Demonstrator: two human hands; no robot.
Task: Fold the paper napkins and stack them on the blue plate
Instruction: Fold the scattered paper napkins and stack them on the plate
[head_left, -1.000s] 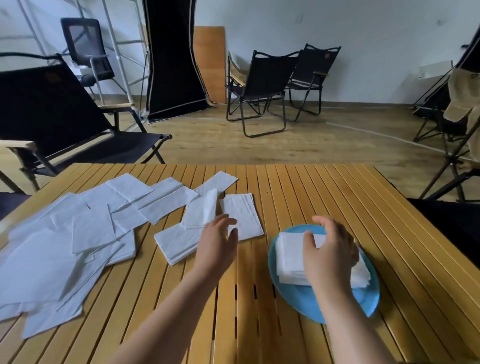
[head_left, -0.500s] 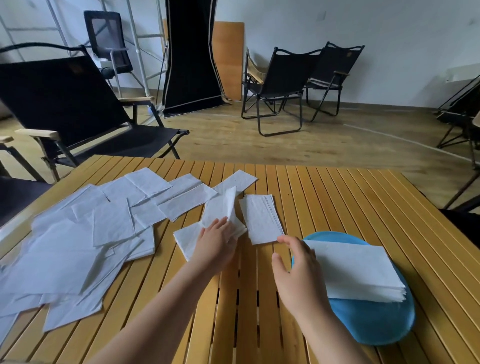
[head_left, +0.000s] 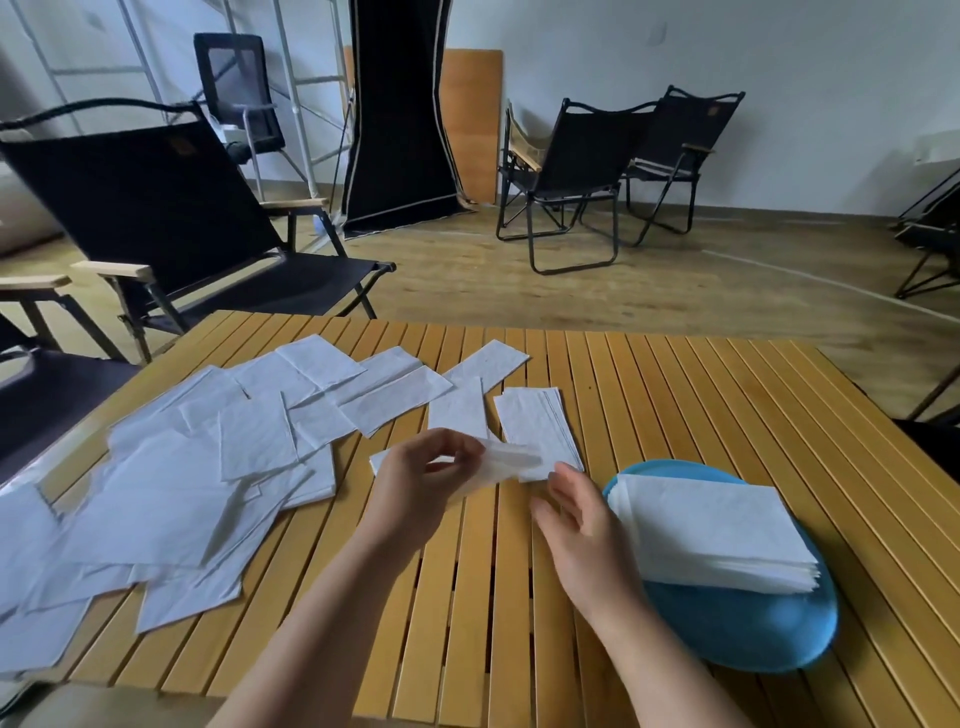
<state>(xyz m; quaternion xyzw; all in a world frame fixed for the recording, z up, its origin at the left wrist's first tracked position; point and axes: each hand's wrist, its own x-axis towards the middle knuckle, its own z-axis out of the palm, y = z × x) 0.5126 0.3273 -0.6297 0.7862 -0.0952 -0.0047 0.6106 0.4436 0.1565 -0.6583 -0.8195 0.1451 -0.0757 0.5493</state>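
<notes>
Napkin lifted over counter

Left hand (head_left: 415, 486) pinched one paper napkin (head_left: 506, 462); right hand (head_left: 582, 525) spread loose, just beside folded stack (head_left: 711, 530) on blue plate (head_left: 753, 634).

Slatted wooden table (head_left: 675, 415) with loose napkins (head_left: 171, 499), blue plate (head_left: 748, 634).

Your left hand (head_left: 415, 480) is raised above the table's middle, thumb and curled fingers pinching a napkin (head_left: 506, 462). Your right hand (head_left: 582, 525) hovers just to its right, palm turned inward, fingers straight and relaxed, holding nothing. Both forearms reach in from the near edge.
</notes>
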